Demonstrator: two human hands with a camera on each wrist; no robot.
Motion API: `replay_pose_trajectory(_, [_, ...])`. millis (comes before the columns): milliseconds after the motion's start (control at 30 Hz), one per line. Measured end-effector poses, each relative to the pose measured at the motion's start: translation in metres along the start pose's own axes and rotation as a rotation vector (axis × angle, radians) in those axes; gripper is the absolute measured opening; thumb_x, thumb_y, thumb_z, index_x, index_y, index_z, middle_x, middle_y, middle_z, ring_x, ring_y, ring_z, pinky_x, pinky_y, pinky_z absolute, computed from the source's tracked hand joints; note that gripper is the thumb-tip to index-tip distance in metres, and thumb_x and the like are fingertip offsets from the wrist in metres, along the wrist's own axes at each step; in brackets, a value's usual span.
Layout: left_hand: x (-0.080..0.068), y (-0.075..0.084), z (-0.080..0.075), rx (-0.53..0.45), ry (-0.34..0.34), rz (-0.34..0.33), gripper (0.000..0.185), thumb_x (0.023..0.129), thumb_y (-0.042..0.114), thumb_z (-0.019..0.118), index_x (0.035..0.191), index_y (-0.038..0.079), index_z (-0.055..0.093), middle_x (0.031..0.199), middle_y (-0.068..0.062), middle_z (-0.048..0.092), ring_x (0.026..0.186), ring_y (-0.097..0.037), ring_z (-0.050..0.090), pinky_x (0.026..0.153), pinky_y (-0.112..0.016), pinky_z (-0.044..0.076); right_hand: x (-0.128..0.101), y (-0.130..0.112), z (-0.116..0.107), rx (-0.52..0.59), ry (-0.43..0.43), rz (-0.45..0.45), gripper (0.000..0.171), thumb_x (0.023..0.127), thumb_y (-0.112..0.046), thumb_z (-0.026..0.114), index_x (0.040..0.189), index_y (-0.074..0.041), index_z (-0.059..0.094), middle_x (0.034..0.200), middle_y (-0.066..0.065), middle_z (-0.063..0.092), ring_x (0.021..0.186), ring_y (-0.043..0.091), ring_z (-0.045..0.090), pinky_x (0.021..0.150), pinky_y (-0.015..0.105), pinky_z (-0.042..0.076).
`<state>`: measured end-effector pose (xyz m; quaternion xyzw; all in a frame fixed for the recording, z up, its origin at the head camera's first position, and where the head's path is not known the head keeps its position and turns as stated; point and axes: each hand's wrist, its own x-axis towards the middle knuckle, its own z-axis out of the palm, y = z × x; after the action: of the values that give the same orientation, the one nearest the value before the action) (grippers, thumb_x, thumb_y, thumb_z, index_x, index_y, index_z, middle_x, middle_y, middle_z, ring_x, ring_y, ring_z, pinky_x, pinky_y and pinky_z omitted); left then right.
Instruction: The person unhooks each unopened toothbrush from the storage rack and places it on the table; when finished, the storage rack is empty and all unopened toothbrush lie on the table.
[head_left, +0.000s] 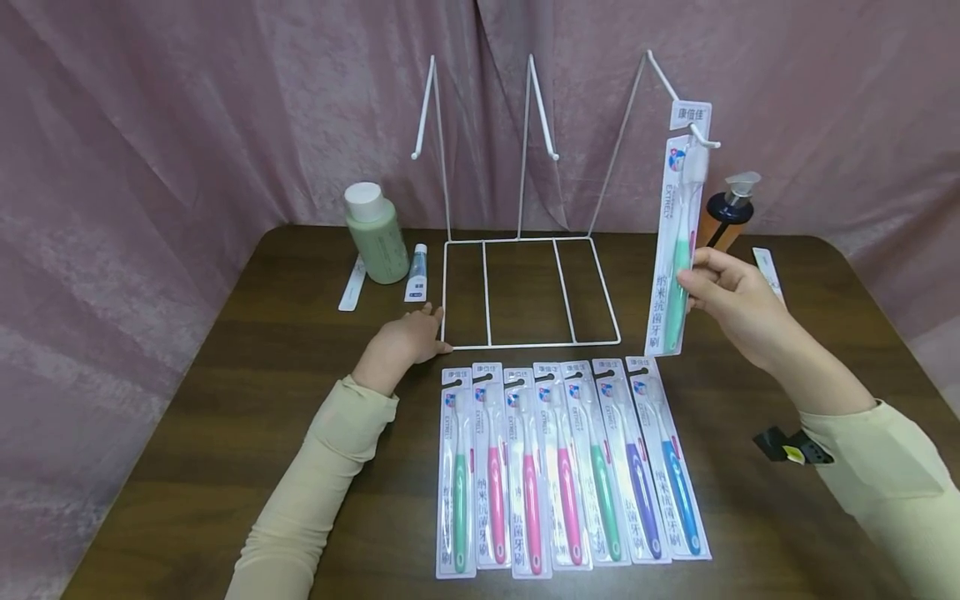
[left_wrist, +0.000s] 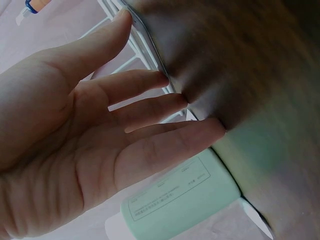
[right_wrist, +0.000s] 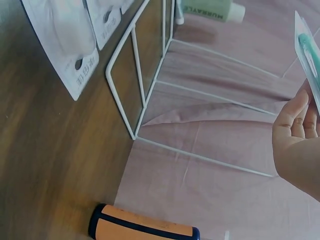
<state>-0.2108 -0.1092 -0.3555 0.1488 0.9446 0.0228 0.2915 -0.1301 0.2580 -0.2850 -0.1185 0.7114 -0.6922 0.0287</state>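
Note:
A white wire rack [head_left: 486, 292] stands on the dark wooden table [head_left: 225, 400], with three upright hooks. A carded toothbrush with a green handle [head_left: 677, 208] hangs from the right-hand hook. My right hand [head_left: 693, 279] pinches the lower part of this card, whose edge also shows in the right wrist view [right_wrist: 310, 55] above my right hand [right_wrist: 295, 125]. My left hand [head_left: 423, 329] rests with straight fingers on the front left corner of the rack's base; the left wrist view shows the left hand [left_wrist: 165, 100] touching the rack's wire [left_wrist: 150, 45].
Several carded toothbrushes [head_left: 570, 467] lie in a row in front of the rack. A green bottle [head_left: 375, 233] and a small tube [head_left: 417, 273] stand to the rack's left. An orange pump bottle [head_left: 727, 212] is at the back right, with pink curtain behind.

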Motion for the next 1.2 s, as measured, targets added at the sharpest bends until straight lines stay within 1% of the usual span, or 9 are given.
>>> replay_pose_trajectory(167, [-0.001,-0.001,0.0,-0.008,-0.003,-0.005,0.071,0.097,0.036,0.048,0.149,0.002,0.012,0.155,-0.019,0.008,0.139,-0.04,0.016,0.111,-0.051,0.022,-0.01,-0.005,0.001,0.038,-0.036,-0.027,0.021,0.096,-0.001,0.046,0.11,-0.01,0.059,0.088,-0.001,0.064,0.081,0.01,0.057,0.077,0.017,0.045])
replay_pose_trajectory(333, [-0.001,-0.001,0.0,-0.012,-0.004,-0.007,0.071,0.097,0.036,0.048,0.149,0.003,0.012,0.155,-0.019,0.008,0.139,-0.039,0.016,0.111,-0.051,0.022,-0.02,-0.012,-0.001,0.08,-0.093,-0.052,0.024,0.097,0.002,0.042,0.115,-0.007,0.056,0.096,0.001,0.065,0.085,0.01,0.058,0.079,0.017,0.046])
replay_pose_trajectory(400, [-0.001,-0.002,0.0,-0.012,-0.003,-0.011,0.071,0.097,0.036,0.048,0.149,0.003,0.012,0.155,-0.019,0.008,0.14,-0.039,0.016,0.111,-0.051,0.022,-0.024,-0.014,-0.002,0.066,-0.112,-0.055,0.027,0.097,0.003,0.04,0.118,-0.007,0.055,0.105,0.0,0.065,0.088,0.01,0.058,0.08,0.016,0.046])
replay_pose_trajectory(533, [0.0,-0.003,0.001,-0.009,0.0,-0.012,0.071,0.097,0.036,0.048,0.149,0.002,0.013,0.155,-0.019,0.008,0.139,-0.039,0.017,0.111,-0.051,0.022,-0.032,-0.015,-0.005,0.048,-0.122,-0.076,0.031,0.096,0.007,0.04,0.12,-0.007,0.055,0.112,0.0,0.066,0.09,0.01,0.059,0.081,0.015,0.045])
replay_pose_trajectory(733, [0.002,-0.004,0.001,0.003,-0.003,-0.009,0.072,0.097,0.036,0.047,0.149,0.001,0.012,0.155,-0.02,0.008,0.139,-0.04,0.017,0.111,-0.051,0.022,-0.042,-0.013,-0.01,-0.001,-0.099,-0.102,0.035,0.093,0.012,0.042,0.116,-0.008,0.059,0.106,-0.001,0.067,0.09,0.008,0.059,0.081,0.014,0.043])
replay_pose_trajectory(833, [0.006,-0.004,0.001,0.0,-0.006,-0.015,0.072,0.097,0.036,0.047,0.149,0.001,0.012,0.155,-0.02,0.009,0.139,-0.039,0.017,0.111,-0.051,0.022,-0.044,-0.009,-0.013,-0.045,-0.086,-0.092,0.036,0.091,0.014,0.044,0.114,-0.009,0.06,0.104,-0.002,0.067,0.088,0.007,0.06,0.08,0.012,0.044])
replay_pose_trajectory(900, [0.006,-0.004,0.001,-0.003,-0.005,-0.016,0.072,0.097,0.036,0.047,0.149,0.001,0.012,0.155,-0.02,0.009,0.139,-0.039,0.017,0.111,-0.051,0.022,-0.049,-0.007,-0.014,-0.114,-0.087,-0.079,0.039,0.09,0.015,0.046,0.113,-0.012,0.061,0.102,-0.004,0.067,0.087,0.006,0.061,0.078,0.012,0.046])
replay_pose_trajectory(1067, [0.005,-0.003,0.0,0.009,0.0,-0.008,0.071,0.097,0.036,0.047,0.149,0.0,0.013,0.154,-0.021,0.009,0.139,-0.04,0.018,0.111,-0.051,0.023,-0.062,-0.001,-0.016,-0.329,-0.171,-0.003,0.04,0.087,0.015,0.049,0.112,-0.015,0.058,0.097,-0.004,0.067,0.081,0.008,0.063,0.069,0.019,0.052])
replay_pose_trajectory(1200, [0.004,-0.003,0.0,0.013,-0.005,-0.014,0.071,0.098,0.036,0.047,0.149,0.001,0.013,0.154,-0.02,0.009,0.139,-0.04,0.017,0.111,-0.05,0.023,-0.071,0.008,-0.018,-0.424,-0.243,0.069,0.029,0.089,0.01,0.053,0.11,-0.011,0.053,0.094,-0.001,0.067,0.079,0.011,0.063,0.066,0.024,0.053])
